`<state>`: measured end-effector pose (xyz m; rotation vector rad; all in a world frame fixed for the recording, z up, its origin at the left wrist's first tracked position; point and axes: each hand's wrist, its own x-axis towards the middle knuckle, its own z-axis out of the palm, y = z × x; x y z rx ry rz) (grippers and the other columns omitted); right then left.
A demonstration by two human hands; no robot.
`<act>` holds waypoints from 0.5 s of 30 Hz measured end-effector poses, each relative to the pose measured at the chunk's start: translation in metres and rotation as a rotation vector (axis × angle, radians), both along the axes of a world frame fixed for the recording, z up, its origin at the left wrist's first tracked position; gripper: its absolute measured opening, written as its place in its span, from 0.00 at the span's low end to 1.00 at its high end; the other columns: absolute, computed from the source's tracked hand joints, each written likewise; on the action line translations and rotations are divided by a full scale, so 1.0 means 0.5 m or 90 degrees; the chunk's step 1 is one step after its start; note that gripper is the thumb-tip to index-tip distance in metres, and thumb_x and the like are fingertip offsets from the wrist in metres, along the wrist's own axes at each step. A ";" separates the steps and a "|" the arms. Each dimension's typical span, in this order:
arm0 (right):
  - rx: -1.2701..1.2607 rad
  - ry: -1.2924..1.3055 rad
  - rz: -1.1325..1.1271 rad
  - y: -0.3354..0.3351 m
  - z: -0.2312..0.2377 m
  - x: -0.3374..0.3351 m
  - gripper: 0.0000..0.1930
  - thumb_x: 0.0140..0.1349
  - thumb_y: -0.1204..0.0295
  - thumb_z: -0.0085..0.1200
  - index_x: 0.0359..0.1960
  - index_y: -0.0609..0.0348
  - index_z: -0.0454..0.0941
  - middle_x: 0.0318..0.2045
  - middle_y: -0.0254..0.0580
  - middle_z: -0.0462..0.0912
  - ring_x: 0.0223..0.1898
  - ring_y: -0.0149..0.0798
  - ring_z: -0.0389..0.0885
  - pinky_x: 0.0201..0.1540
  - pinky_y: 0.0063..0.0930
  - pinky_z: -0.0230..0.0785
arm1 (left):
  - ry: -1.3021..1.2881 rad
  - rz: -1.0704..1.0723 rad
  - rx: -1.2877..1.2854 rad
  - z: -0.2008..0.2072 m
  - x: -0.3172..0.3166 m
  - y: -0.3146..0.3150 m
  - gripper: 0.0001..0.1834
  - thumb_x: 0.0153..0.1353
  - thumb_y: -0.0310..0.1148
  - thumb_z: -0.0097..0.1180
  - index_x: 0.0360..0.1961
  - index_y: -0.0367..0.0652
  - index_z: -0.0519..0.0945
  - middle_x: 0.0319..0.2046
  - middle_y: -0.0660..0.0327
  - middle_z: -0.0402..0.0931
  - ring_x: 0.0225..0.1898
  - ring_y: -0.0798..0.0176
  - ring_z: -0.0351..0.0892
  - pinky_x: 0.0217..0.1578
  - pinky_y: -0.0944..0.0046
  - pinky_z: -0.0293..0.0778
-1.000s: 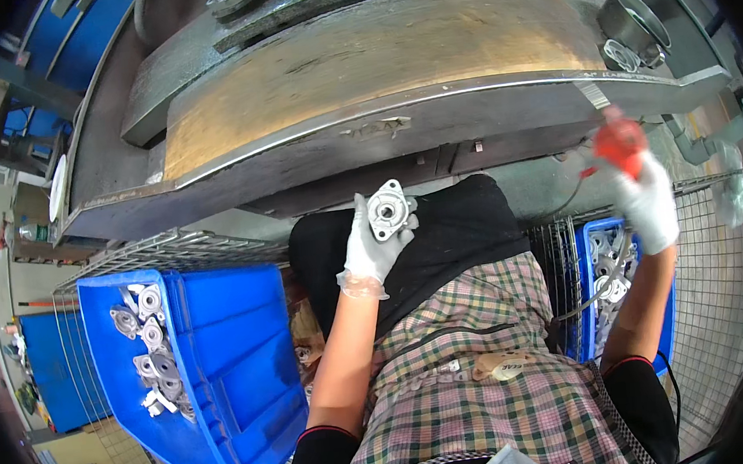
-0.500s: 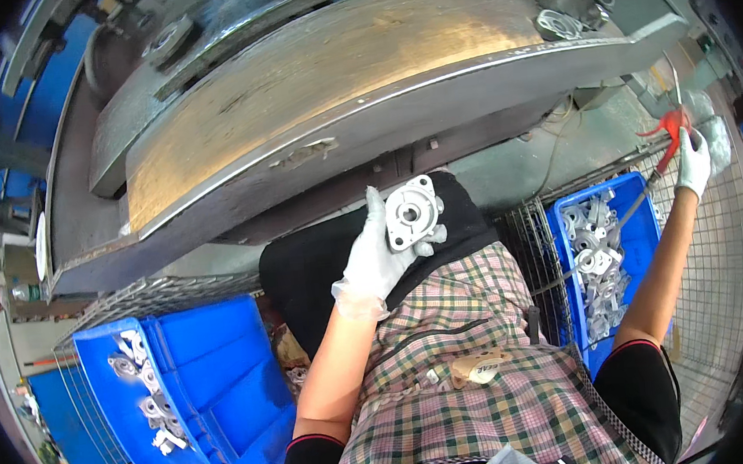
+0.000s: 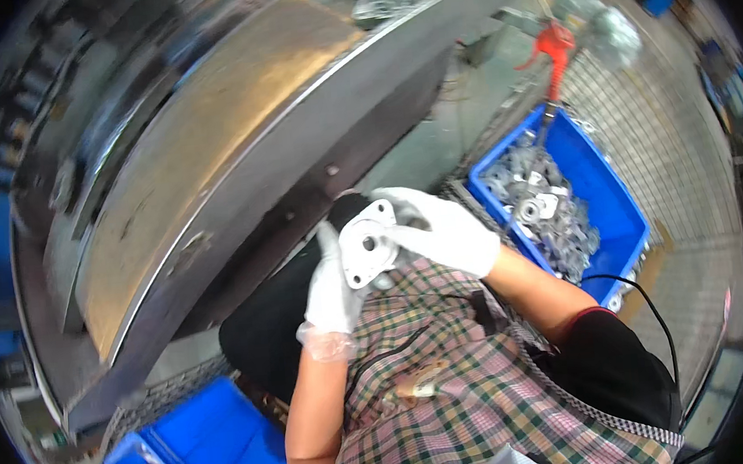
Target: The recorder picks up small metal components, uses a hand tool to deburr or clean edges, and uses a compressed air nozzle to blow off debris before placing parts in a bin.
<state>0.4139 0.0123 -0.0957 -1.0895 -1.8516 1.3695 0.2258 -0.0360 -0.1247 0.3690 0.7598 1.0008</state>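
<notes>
Both gloved hands meet in front of my chest on one cast metal flange part (image 3: 368, 248), a pale square plate with a round centre hole. My left hand (image 3: 331, 293) grips it from below and behind. From the right, my right hand (image 3: 445, 230) closes on the part's right edge. A red air blow gun (image 3: 553, 48) hangs on its hose above the right bin, with no hand on it.
A blue bin (image 3: 607, 194) full of similar metal castings sits at my right on a wire mesh rack (image 3: 644, 111). Another blue bin (image 3: 206, 459) with a few castings is at lower left. A large steel machine table (image 3: 206, 158) curves across the front.
My right hand let go of the red blow gun and came down to the casting held by my left hand. My head turned, shifting the view toward the right bin.
</notes>
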 end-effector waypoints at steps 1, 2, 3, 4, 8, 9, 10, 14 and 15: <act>0.003 0.043 -0.005 0.002 -0.025 0.006 0.27 0.62 0.63 0.55 0.63 0.56 0.68 0.39 0.46 0.84 0.38 0.38 0.83 0.43 0.32 0.76 | 0.040 -0.013 -0.004 -0.005 0.002 0.000 0.42 0.69 0.65 0.23 0.61 0.37 0.69 0.45 0.54 0.81 0.37 0.58 0.84 0.20 0.68 0.75; 0.008 0.084 -0.007 0.003 -0.035 0.013 0.27 0.61 0.64 0.55 0.62 0.56 0.69 0.39 0.47 0.84 0.38 0.39 0.83 0.43 0.32 0.75 | 0.078 -0.022 -0.005 -0.006 0.006 -0.001 0.42 0.70 0.65 0.23 0.60 0.37 0.70 0.45 0.54 0.81 0.36 0.59 0.84 0.19 0.68 0.75; 0.015 0.061 -0.019 0.005 -0.031 0.025 0.26 0.60 0.66 0.54 0.61 0.56 0.70 0.39 0.47 0.84 0.39 0.41 0.84 0.45 0.33 0.75 | 0.157 -0.039 -0.013 0.006 0.018 0.002 0.42 0.70 0.64 0.23 0.60 0.36 0.70 0.44 0.54 0.82 0.35 0.59 0.83 0.20 0.68 0.75; 0.021 0.037 -0.031 0.006 -0.028 0.042 0.25 0.58 0.67 0.54 0.59 0.56 0.71 0.40 0.48 0.84 0.40 0.42 0.84 0.47 0.33 0.75 | 0.236 -0.054 -0.019 0.016 0.031 0.005 0.42 0.70 0.64 0.24 0.59 0.35 0.70 0.44 0.55 0.82 0.34 0.59 0.83 0.20 0.68 0.75; 0.107 -0.144 -0.137 0.005 0.003 0.124 0.23 0.56 0.68 0.50 0.55 0.57 0.73 0.42 0.52 0.83 0.45 0.50 0.83 0.51 0.38 0.74 | 0.168 -0.124 0.068 0.000 0.050 0.013 0.38 0.73 0.58 0.32 0.64 0.31 0.66 0.56 0.48 0.74 0.42 0.61 0.81 0.35 0.67 0.76; 0.156 -0.225 -0.157 0.009 0.014 0.158 0.23 0.56 0.66 0.48 0.55 0.57 0.73 0.43 0.55 0.82 0.46 0.53 0.82 0.51 0.40 0.74 | 0.216 -0.119 0.055 -0.001 0.053 0.014 0.35 0.73 0.54 0.38 0.66 0.32 0.63 0.61 0.45 0.69 0.46 0.61 0.79 0.41 0.68 0.74; 0.169 -0.305 -0.201 0.007 0.027 0.193 0.22 0.56 0.65 0.48 0.53 0.56 0.74 0.42 0.54 0.82 0.44 0.54 0.82 0.50 0.41 0.74 | 0.211 -0.131 0.059 -0.001 0.052 0.016 0.35 0.73 0.54 0.38 0.66 0.32 0.63 0.61 0.45 0.69 0.46 0.61 0.79 0.41 0.68 0.74; 0.067 -0.619 -0.323 0.013 0.104 0.304 0.15 0.56 0.66 0.51 0.46 0.52 0.76 0.36 0.52 0.84 0.38 0.55 0.83 0.43 0.45 0.75 | 0.360 -0.139 0.099 -0.011 0.007 0.023 0.34 0.72 0.53 0.42 0.65 0.33 0.65 0.59 0.48 0.71 0.45 0.64 0.80 0.42 0.68 0.74; 0.148 -0.661 -0.405 0.013 0.096 0.334 0.14 0.56 0.65 0.52 0.44 0.52 0.77 0.35 0.52 0.83 0.37 0.56 0.83 0.42 0.46 0.75 | 0.406 -0.164 0.112 -0.003 -0.008 0.027 0.33 0.72 0.53 0.43 0.65 0.35 0.66 0.59 0.49 0.71 0.45 0.65 0.80 0.43 0.68 0.74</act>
